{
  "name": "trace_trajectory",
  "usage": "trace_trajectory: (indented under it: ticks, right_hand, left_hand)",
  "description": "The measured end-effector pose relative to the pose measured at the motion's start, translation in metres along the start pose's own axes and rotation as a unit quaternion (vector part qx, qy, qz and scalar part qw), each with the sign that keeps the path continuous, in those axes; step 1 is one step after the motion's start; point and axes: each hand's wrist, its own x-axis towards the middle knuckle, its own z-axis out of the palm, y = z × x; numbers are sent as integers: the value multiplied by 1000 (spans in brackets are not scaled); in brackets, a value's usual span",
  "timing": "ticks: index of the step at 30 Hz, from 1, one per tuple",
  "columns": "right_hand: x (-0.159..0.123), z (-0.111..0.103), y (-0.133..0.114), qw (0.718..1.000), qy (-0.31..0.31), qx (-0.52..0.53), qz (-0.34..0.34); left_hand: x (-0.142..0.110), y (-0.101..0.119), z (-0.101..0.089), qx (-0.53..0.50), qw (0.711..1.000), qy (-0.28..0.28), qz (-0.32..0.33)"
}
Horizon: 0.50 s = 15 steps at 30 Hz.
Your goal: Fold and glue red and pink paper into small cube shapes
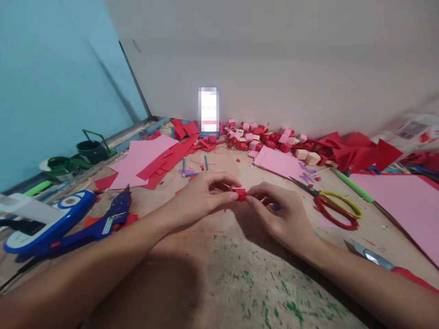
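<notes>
A small red paper-covered block (240, 195) with a pink top is held up in the middle of the view, above the table. Its left side is pinched between the thumb and fingers of my left hand (209, 189). From the other side, my right hand (279, 208) closes thumb and forefinger at the block's right edge. Part of the block is hidden behind the fingertips. Right of my right hand lies a pair of scissors (338, 208) with red and yellow handles.
At the left, a blue glue gun (111, 217) lies by a white-and-blue device (51, 219). Pink sheets (279, 161) and a pile of red and pink blocks (252, 137) sit at the back, near a lit phone (208, 109). A metal blade (372, 257) lies front right.
</notes>
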Motion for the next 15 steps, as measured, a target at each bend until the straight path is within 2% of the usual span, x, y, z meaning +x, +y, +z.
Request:
trace_trajectory:
  ticks: [9, 15]
  right_hand:
    - [-2, 0, -7, 999, 23, 21, 15]
    - [1, -1, -8, 995, -16, 84, 52]
  left_hand:
    - [2, -2, -1, -42, 999, -12, -19]
    - [2, -2, -2, -47, 999, -10, -14]
